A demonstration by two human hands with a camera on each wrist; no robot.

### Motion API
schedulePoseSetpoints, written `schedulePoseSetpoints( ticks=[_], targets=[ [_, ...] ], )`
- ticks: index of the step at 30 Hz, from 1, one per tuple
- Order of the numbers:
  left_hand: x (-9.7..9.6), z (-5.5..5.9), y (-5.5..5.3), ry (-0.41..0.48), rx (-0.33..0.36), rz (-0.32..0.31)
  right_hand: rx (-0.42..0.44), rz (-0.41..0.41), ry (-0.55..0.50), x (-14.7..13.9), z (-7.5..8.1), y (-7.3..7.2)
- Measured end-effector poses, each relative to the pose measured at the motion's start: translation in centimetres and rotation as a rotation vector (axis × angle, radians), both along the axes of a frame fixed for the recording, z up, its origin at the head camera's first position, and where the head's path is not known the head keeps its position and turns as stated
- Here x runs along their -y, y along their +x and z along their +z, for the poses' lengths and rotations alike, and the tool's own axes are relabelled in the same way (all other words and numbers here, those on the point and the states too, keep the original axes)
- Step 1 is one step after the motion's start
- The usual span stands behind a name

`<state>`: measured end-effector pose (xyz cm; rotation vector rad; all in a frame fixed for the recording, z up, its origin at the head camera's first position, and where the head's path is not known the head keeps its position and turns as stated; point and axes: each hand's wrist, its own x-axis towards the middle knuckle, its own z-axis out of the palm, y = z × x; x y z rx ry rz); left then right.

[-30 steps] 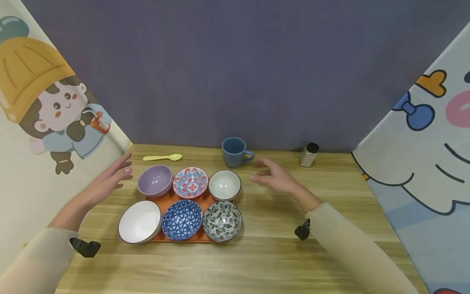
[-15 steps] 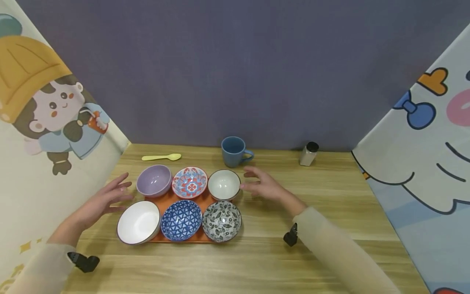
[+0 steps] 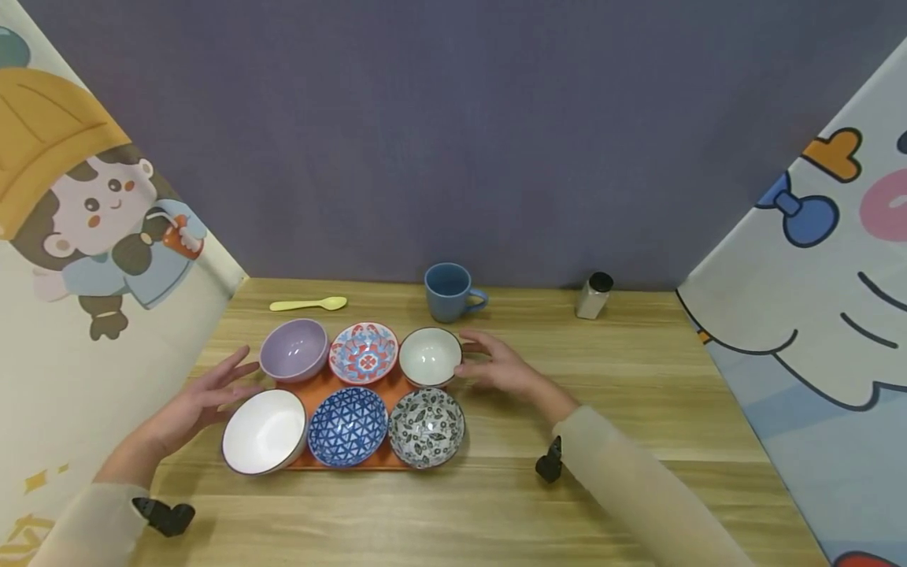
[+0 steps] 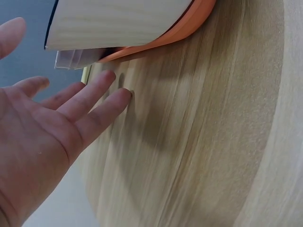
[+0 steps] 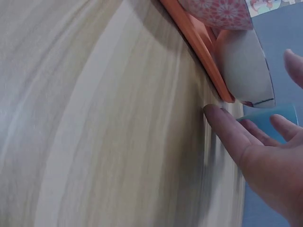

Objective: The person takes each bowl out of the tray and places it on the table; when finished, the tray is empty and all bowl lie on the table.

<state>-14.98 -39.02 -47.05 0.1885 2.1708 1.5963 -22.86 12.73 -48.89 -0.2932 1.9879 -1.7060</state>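
Observation:
An orange tray (image 3: pixel 327 386) bears two rows of small bowls. Along the back are a purple bowl (image 3: pixel 294 350), a red-and-blue patterned bowl (image 3: pixel 364 353) and a dark-rimmed white bowl (image 3: pixel 430 357). The front row has a larger white bowl (image 3: pixel 264 431), a blue triangle-patterned bowl (image 3: pixel 348 426) and a leaf-patterned bowl (image 3: pixel 427 428). My left hand (image 3: pixel 201 402), fingers spread and extended, is at the tray's left side by the purple and larger white bowls. At the opposite side my right hand (image 3: pixel 506 370) has its fingertips right at the dark-rimmed white bowl, fingers loosely extended.
Behind the bowls stands a blue mug (image 3: pixel 448 293) with its handle to the right. A yellow spoon (image 3: pixel 308 304) lies at the back left. Farther right is a black-capped shaker (image 3: pixel 594 296). A dark partition (image 3: pixel 453 142) closes off the table's back edge, with printed panels at both sides.
My right hand has moved left and slightly nearer, up to the dark-rimmed white bowl. My left hand has come lower, toward the tray's left side. The bowls have stayed on the tray.

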Motion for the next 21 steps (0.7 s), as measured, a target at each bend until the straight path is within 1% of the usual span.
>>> schedulePoseSetpoints(
  ticks=[6,12,18,21],
  targets=[
    [0.3,-0.5,0.2,0.046,-0.015,-0.023,0.044,0.001,-0.044,0.6,-0.3,0.0],
    [0.2,-1.0,0.2,0.153,0.000,-0.048,0.081,0.001,-0.065,0.9,-0.5,0.0],
    [0.3,-1.4,0.3,0.150,0.005,-0.035,0.127,0.000,-0.101,1.3,-0.8,-0.1],
    [0.3,-1.6,0.3,0.165,0.003,-0.036,0.154,0.003,-0.113,1.3,-1.0,-0.1]
  ],
)
